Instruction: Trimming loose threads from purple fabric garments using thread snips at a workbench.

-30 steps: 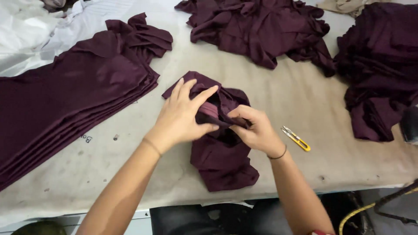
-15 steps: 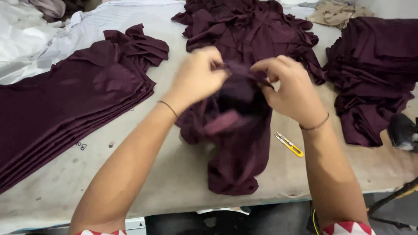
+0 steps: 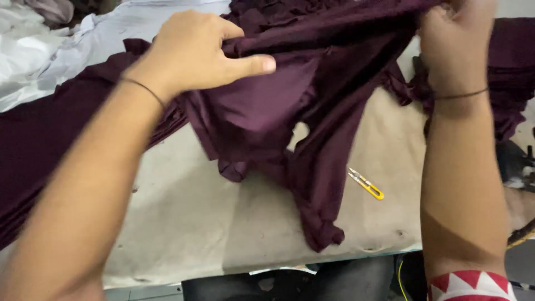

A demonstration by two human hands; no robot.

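Beige table, yellow snips lying; both hands' fingers clamped on maroon garment

The work surface is a table covered with beige cloth, stained in places. White fabric lies at its far left corner. Below the near edge, a dark floor area is visible. Lighting is even and diffuse.
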